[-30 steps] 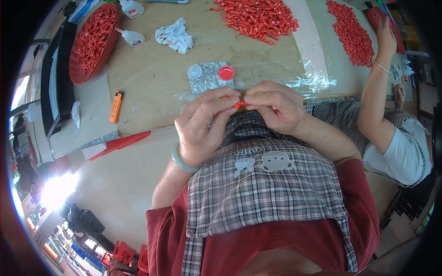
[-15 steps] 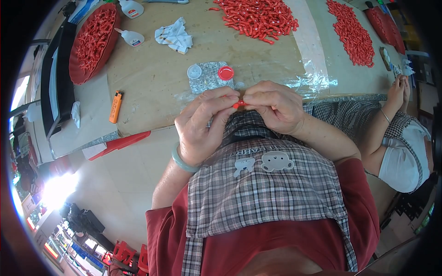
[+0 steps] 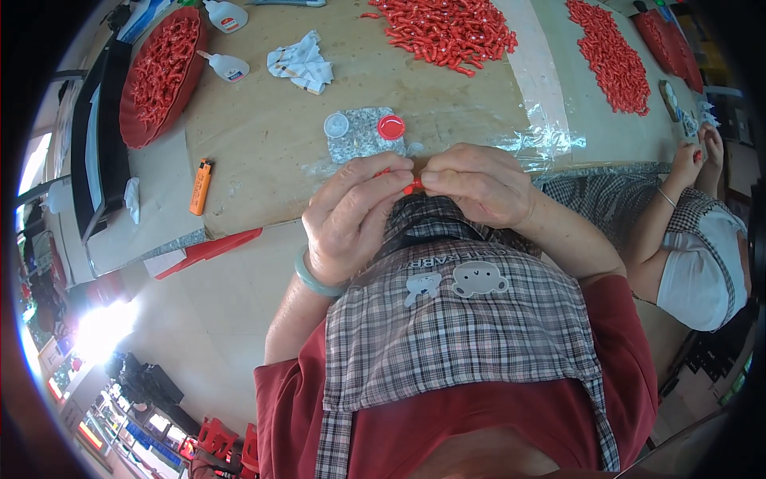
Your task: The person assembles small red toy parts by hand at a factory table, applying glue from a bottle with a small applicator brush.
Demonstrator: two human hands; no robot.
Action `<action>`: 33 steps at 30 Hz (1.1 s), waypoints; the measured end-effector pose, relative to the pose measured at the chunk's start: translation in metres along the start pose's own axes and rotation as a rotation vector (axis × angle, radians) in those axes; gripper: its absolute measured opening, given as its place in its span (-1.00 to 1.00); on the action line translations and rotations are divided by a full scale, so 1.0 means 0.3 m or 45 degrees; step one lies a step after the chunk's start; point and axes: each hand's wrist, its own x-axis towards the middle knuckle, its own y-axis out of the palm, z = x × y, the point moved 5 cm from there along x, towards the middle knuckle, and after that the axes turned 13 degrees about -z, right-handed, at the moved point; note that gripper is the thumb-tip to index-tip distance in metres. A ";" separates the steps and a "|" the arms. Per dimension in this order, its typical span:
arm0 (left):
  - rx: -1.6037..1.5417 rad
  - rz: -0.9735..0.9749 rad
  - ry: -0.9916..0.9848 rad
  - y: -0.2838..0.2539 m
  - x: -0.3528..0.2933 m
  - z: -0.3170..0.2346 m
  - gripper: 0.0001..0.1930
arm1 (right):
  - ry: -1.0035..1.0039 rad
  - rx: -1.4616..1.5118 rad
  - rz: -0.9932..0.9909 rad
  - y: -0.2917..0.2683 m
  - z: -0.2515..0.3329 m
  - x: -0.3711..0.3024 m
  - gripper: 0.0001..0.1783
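Observation:
Close in front of my apron, a small glossy red chili-shaped piece is pinched between the fingertips of both hands. My left hand, below which a pale green bangle circles the wrist, has its thumb and fingers closed on it; another bit of red shows between these fingers. From the other side my right hand grips it with thumb and forefinger. Most of the piece is hidden by the fingers. Just beyond the hands lies a speckled grey slab carrying a red cap and a small clear round dish.
A large heap of red chili-shaped pieces lies at the far middle, another heap further right. Left are a red tray of pieces, two white squeeze bottles, a crumpled cloth and an orange lighter. A co-worker's hands are at right.
My fingers have shifted slightly around the red piece, and a second bit of red now shows in my left hand. The co-worker's hands have moved apart, showing something red.

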 end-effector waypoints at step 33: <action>0.021 -0.031 0.041 -0.019 -0.006 0.013 -0.67 | 0.289 0.127 0.006 0.006 -0.024 0.005 -0.58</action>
